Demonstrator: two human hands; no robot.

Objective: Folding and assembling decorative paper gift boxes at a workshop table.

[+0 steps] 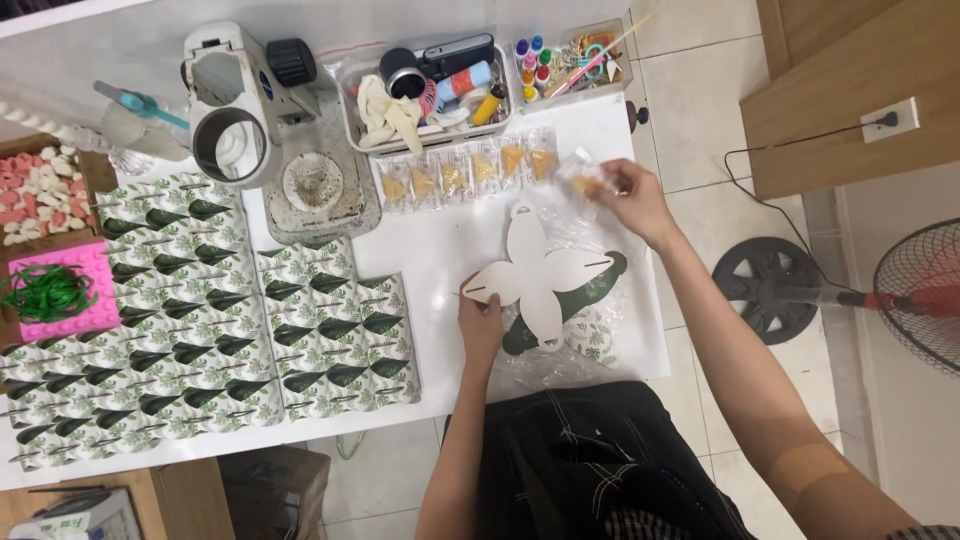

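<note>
Head view: a person is working at a white table (440, 250) with a flat card cutout and small wrapped sweets.
The left hand (480, 325) is pressing its fingertips on the white petal-shaped cutout (540, 275), which is lying near the table's front edge. The right hand (632, 197) is pinching a clear-wrapped orange sweet (588, 185) at the end of a row of wrapped sweets (465, 177); folded leaf-print boxes (200, 300) are covering the table's left side.

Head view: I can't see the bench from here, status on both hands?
Left hand pressing flat white box cutout. Right hand pinching small clear packet beside the packet row. Nothing between them.
</note>
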